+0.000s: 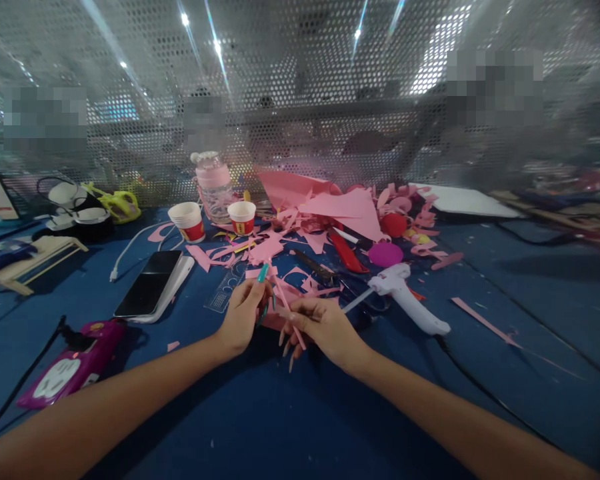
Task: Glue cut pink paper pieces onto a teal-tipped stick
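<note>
Blue tabletop (290, 427) strewn with pink paper scraps (330, 213) before a perforated metal screen.
Near the tabletop's middle, the left hand (243, 317) pinches a teal-handled tool (263, 275), while the right hand (325, 327) grips a thin pink stick (286, 301) lying over a pink paper piece. A white glue gun (407, 297) rests just right of the hands, and a phone (150, 283) lies toward the left edge.
</note>
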Demonstrator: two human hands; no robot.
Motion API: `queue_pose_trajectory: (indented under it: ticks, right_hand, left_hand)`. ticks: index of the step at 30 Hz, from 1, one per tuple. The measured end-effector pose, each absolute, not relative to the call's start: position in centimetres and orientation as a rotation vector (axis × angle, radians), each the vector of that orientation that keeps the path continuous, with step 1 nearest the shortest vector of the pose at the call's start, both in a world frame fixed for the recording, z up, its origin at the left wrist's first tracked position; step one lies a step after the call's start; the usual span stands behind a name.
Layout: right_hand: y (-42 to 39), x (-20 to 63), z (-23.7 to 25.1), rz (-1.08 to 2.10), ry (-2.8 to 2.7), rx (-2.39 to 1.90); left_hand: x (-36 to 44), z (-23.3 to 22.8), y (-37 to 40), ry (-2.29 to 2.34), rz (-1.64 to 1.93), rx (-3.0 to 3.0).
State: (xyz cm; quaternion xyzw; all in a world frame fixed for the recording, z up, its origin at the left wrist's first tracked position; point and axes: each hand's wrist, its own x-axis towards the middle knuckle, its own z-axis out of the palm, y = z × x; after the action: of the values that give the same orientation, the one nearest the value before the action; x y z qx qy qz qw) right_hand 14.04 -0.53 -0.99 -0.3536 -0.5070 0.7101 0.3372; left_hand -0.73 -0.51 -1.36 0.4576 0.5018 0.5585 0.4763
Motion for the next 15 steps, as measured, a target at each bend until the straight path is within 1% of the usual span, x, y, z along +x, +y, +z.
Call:
queue_pose_trajectory:
  ticks: [10,15]
  right_hand:
    - [-0.67,13.86,-0.61,1.841,-1.305,-0.938]
    - [-0.5,13.95,-1.05,1.791,-1.332,-0.961]
  left_hand:
    - [-0.64,-1.0,-0.8,1.213,1.295,1.305]
    - [-0.69,-0.9,-0.69,1.297,1.175,1.404]
